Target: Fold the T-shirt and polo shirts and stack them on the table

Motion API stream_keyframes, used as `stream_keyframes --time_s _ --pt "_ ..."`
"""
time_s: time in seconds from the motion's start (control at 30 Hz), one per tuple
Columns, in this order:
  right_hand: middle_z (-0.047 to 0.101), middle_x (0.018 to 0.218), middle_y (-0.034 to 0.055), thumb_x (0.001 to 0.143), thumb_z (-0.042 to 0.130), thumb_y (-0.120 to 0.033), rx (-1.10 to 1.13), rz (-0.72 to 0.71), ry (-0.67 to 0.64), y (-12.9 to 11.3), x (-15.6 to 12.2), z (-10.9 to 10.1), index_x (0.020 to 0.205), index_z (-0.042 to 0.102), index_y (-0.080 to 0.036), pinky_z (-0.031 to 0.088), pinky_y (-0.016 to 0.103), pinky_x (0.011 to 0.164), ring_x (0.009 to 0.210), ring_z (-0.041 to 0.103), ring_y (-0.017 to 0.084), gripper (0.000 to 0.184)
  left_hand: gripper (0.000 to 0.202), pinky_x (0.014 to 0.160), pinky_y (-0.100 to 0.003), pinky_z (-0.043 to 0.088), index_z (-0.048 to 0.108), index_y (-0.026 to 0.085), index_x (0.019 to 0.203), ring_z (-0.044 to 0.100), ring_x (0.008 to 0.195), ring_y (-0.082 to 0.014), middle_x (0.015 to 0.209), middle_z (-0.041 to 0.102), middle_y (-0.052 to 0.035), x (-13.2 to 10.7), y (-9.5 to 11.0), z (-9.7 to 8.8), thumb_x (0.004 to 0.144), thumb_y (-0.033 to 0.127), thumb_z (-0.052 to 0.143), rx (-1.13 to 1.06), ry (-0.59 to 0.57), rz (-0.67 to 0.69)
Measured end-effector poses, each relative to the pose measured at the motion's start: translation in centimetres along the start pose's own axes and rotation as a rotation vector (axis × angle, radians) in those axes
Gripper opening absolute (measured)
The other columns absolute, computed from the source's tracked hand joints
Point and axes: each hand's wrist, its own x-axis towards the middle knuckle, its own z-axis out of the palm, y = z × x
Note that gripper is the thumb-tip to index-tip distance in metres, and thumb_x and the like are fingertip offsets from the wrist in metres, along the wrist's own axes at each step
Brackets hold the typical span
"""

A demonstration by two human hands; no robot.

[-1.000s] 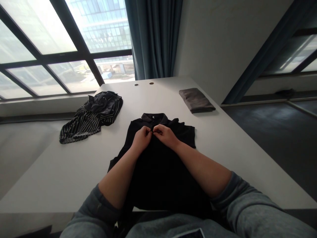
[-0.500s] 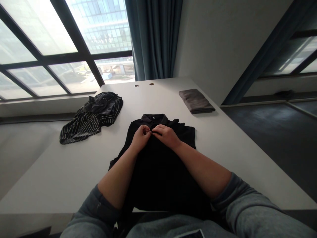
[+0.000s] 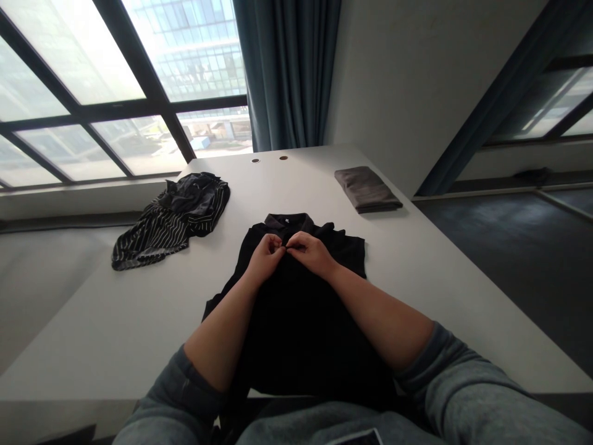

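Observation:
A black collared shirt [image 3: 306, 327] lies spread on the white table, its collar pointing away from me and its lower end at the near edge. Just below the collar, my left hand [image 3: 265, 258] pinches the shirt's front placket. My right hand [image 3: 311, 252] pinches the same spot from the other side, and the fingertips of both hands nearly meet. Whatever small part of the placket sits between the fingers is too dark and small to make out.
On the left of the white table [image 3: 139, 334] lies a crumpled black-and-white striped garment [image 3: 173, 216]. A folded dark grey cloth [image 3: 368, 188] rests near the right edge. Two cable holes [image 3: 283, 158] show at the far end, before a blue curtain [image 3: 291, 74] and a window.
Both hands have shifted very slightly to the right at the placket, fingertips still pinched together. The shirt and the other cloths lie as before.

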Motion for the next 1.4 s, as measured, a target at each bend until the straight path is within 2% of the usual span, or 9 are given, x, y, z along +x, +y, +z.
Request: stream_keyframes --time_s 0.2,0.4,0.5,0.6,0.73,0.93,1.07,1.2,1.4 --pt "0.069 0.094 0.0026 0.083 0.076 -0.036 0.169 0.094 0.043 0.5 0.2 0.1 0.089 0.072 -0.023 0.054 0.035 0.089 0.09 0.065 0.02 0.015 0.017 0.068 -0.026 0.046 0.063 0.021 0.1 0.06 0.073 -0.0138 0.084 0.065 0.002 -0.3 0.2 -0.2 0.085 0.024 0.071 0.109 0.009 -0.038" --pt "0.07 0.092 0.0022 0.078 0.081 -0.042 0.262 0.154 -0.003 0.3 0.3 -0.2 0.087 0.072 -0.023 0.054 0.037 0.09 0.09 0.066 0.02 0.024 0.022 0.089 -0.032 0.054 0.07 0.022 0.113 0.069 0.096 -0.0188 0.117 0.073 -0.0063 -0.1 0.3 -0.1 0.091 0.024 0.068 0.113 0.071 0.094" --pt "0.069 0.095 0.0033 0.078 0.083 -0.042 0.233 0.118 -0.044 0.1 0.2 -0.4 0.087 0.075 -0.023 0.054 0.037 0.091 0.093 0.066 0.02 0.023 0.025 0.097 -0.035 0.054 0.074 0.023 0.117 0.07 0.101 -0.0209 0.12 0.075 -0.0066 0.1 0.4 -0.2 0.099 0.026 0.058 0.115 0.078 0.033" --pt "0.068 0.099 0.0046 0.08 0.08 -0.04 0.181 0.09 -0.1 0.0 0.0 -0.4 0.086 0.078 -0.023 0.055 0.036 0.089 0.094 0.066 0.021 0.019 0.023 0.103 -0.037 0.052 0.078 0.023 0.111 0.07 0.111 -0.0245 0.116 0.078 -0.0058 0.2 0.4 -0.4 0.098 0.026 0.06 0.136 0.015 0.011" --pt "0.066 0.098 0.0049 0.083 0.075 -0.037 0.128 0.109 -0.133 0.1 -0.1 -0.3 0.086 0.078 -0.022 0.055 0.036 0.088 0.091 0.066 0.02 0.016 0.02 0.094 -0.035 0.054 0.078 0.022 0.108 0.072 0.102 -0.0228 0.105 0.079 -0.0055 0.2 0.2 -0.4 0.095 0.025 0.064 0.08 -0.041 0.003" --pt "0.07 0.097 0.0037 0.08 0.077 -0.037 0.189 0.204 0.013 1.0 0.1 0.1 0.098 0.07 -0.021 0.057 0.037 0.088 0.089 0.069 0.02 0.025 0.015 0.083 -0.031 0.053 0.074 0.02 0.1 0.069 0.086 -0.0178 0.092 0.075 -0.0029 0.1 -0.2 -0.4 0.085 0.02 0.071 0.092 0.033 -0.033" --pt "0.07 0.11 0.007 0.08 0.078 -0.036 0.114 0.176 0.045 1.2 0.1 0.0 0.108 0.071 -0.021 0.058 0.036 0.085 0.09 0.069 0.02 0.032 0.021 0.083 -0.03 0.051 0.069 0.02 0.101 0.069 0.084 -0.0162 0.092 0.074 -0.0019 0.1 -0.2 -0.2 0.082 0.021 0.075 0.061 0.109 -0.053" --pt "0.07 0.114 0.0076 0.083 0.077 -0.036 0.031 0.125 0.015 1.2 -0.1 -0.1 0.113 0.074 -0.021 0.058 0.034 0.081 0.089 0.068 0.019 0.033 0.023 0.079 -0.028 0.049 0.065 0.02 0.097 0.066 0.079 -0.0144 0.088 0.072 -0.0005 0.1 -0.3 0.0 0.079 0.024 0.078 0.009 0.106 -0.077" --pt "0.073 0.096 0.0041 0.082 0.079 -0.036 0.088 0.118 0.039 1.2 0.0 0.2 0.108 0.075 -0.021 0.055 0.033 0.078 0.084 0.067 0.02 0.031 0.028 0.068 -0.023 0.043 0.064 0.019 0.093 0.057 0.07 -0.0103 0.079 0.063 0.0038 0.0 -0.8 0.3 0.076 0.031 0.082 -0.212 0.062 -0.068"
